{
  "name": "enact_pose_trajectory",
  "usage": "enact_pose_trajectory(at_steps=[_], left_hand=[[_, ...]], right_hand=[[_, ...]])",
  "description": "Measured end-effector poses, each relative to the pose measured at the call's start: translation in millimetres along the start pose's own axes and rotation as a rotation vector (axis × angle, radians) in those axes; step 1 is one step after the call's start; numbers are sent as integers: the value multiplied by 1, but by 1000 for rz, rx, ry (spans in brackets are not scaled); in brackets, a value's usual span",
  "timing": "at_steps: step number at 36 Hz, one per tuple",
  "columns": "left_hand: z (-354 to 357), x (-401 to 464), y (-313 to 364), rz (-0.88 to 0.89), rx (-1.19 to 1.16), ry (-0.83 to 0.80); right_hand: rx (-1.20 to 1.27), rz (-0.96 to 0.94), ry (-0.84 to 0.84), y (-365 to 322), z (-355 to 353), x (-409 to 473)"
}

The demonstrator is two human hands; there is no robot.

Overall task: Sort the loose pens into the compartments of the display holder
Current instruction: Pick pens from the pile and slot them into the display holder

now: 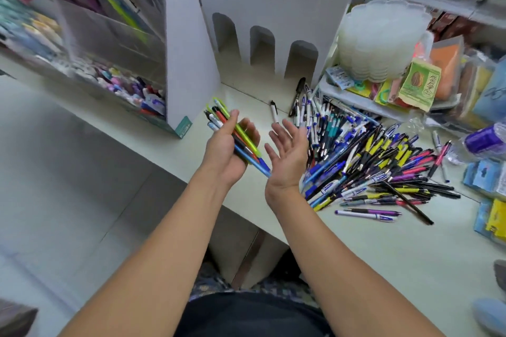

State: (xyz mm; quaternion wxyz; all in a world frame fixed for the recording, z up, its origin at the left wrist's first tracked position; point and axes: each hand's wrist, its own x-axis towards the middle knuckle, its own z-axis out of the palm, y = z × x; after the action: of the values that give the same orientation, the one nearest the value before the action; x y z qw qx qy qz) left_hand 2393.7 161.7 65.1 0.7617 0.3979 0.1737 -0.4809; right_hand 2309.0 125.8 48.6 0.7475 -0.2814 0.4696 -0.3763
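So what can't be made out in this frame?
All head view:
- Holder: its top is cut off by the frame edge, so the compartments are unseen.
- Bundle in the left hand: palm and fingers hide the middles, so the count is unclear.
- Pile: pens overlap; the right hand covers its near edge.
- Left display: motion blur, contents unreadable.

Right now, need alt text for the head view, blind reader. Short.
Seen from above, a person's left hand holds a bundle of pens over a pale counter, while the right hand is open and empty beside it. A big pile of loose pens lies to the right, in front of a white display holder.
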Motion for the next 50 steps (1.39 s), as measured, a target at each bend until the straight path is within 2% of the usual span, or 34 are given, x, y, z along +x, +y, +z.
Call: enact_pose_trajectory(at_steps=[4,9,14,16,19,22,25,35,40,44,50], left_hand=[[-16,-4,31,18,30,-87],[-46,-4,73,-10,125,-225],[-88,-2,153,-24,195,-310],[-108,0,195,-60,360,-369],[-133,-3,248,-131,642,-465],[-146,-5,285,-186,755,-515],[-152,0,309,-230,788,-538],[-142,33,346,-294,780,-586],[-132,52,373,-273,777,-557],[-120,64,395,-240,822,-535],[-109,85,418,-258,784,-544]], right_hand=[[-120,-151,-8,15,26,-12],[-143,-257,22,45,76,-31],[-246,-372,13,58,130,-43],[-376,-381,-75,56,153,-43],[-654,-295,-313,56,196,-41],[-684,-253,-468,64,237,-44],[-679,-278,-535,72,268,-46],[-616,-213,-566,85,304,-12],[-409,-181,-437,92,328,5],[-487,-219,-373,89,350,19],[-551,-233,-397,66,375,29]])
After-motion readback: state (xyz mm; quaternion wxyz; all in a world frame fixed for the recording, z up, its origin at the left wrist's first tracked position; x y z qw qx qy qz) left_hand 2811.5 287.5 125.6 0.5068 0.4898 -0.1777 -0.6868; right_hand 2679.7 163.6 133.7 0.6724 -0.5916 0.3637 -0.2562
